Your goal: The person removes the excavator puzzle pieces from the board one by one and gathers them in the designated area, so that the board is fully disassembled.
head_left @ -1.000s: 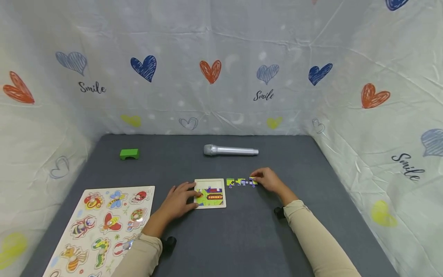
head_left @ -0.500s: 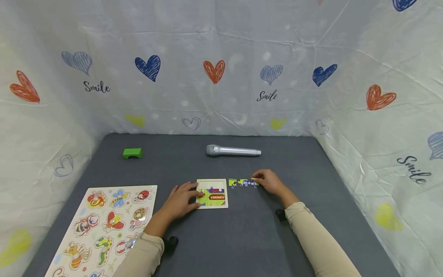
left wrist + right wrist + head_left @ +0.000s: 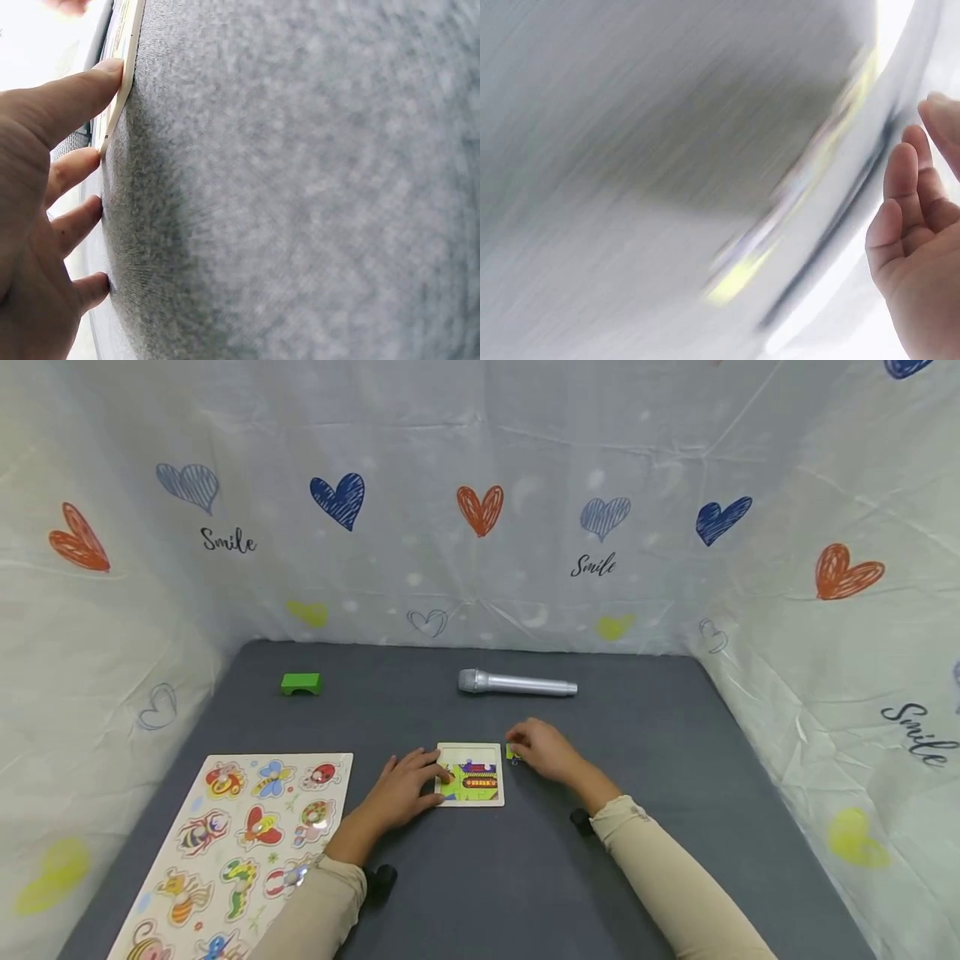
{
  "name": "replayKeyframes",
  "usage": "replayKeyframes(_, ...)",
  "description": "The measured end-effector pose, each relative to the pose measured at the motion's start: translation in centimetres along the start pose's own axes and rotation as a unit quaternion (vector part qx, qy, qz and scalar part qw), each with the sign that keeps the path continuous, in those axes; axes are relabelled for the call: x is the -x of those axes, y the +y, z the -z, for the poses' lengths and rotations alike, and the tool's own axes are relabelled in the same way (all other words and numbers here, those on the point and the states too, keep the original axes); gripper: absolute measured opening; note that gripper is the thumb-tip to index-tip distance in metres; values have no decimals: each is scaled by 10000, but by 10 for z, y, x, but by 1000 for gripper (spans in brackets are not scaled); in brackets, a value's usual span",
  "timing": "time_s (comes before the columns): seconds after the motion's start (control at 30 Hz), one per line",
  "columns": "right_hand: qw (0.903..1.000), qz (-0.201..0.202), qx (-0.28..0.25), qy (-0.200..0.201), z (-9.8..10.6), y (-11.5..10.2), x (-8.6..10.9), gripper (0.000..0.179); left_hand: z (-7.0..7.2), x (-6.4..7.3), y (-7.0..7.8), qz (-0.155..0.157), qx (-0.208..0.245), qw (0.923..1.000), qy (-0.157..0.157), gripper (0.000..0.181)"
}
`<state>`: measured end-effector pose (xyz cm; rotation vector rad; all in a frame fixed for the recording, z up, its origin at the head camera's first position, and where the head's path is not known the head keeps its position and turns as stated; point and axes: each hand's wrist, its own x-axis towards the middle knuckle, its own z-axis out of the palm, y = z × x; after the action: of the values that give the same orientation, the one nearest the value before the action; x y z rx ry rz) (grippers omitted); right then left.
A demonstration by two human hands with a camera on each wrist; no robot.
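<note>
A small wooden puzzle tray [image 3: 502, 777], its picture showing an orange and purple tracked vehicle on green, lies on the grey table. Its top strip is bare wood. My left hand [image 3: 401, 792] steadies it from the left, fingers spread; in the left wrist view the thumb [image 3: 97, 82] presses on the tray's edge [image 3: 120, 105]. Just right of the tray, my right hand [image 3: 547, 750] hovers over a row of green and purple puzzle pieces [image 3: 513, 754], hiding most of them. In the blurred right wrist view the pieces [image 3: 780, 202] lie beyond its loosely bent fingers [image 3: 902, 172], which hold nothing.
A silver microphone [image 3: 517, 683] lies behind the tray. Toward the back left stands a green arched block [image 3: 302, 684]. A large insect peg board [image 3: 296, 860] covers the table's left side, partly under the left forearm. A printed curtain [image 3: 420, 560] surrounds the table.
My right hand has left the rightmost puzzle piece and moved left, now over the row near the tray. The left hand stays on the tray. The head view has shifted slightly.
</note>
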<state>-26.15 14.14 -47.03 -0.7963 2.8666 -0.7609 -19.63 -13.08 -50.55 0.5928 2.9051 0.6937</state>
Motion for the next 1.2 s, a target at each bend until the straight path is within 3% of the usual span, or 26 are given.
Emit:
replayKeyframes(0.13, 9971, 531, 288, -467, -14, -34, -12, 19, 1, -2, 2, -25, 67, 9999, -83, 21)
replayKeyframes(0.27, 9919, 874, 612, -682, -27, -49, -18, 23, 3, -4, 4, -47, 121, 9997, -194, 17)
replayKeyframes(0.43, 9889, 903, 977, -663, -37, -53, -18, 22, 5, -5, 7, -85, 176, 9995, -259, 17)
replayKeyframes(0.67, 9935, 648, 830, -426, -38, -55, -19, 17, 7, -5, 9, -108, 177, 9995, -258, 19)
replayKeyframes(0.9, 9904, 751, 1151, -179, -43, -58, -17, 15, 7, -3, 7, -21, 153, 9995, -287, 20)
replayKeyframes(1.03, 9929, 732, 934, -35, -44, -62, -16, 7, 6, -2, 5, -3, 169, 9995, -256, 20)
replayKeyframes(1.2, 9986, 507, 140, 69, -40, -60, -16, 5, 6, 1, 2, 46, 212, 9996, -198, 20)
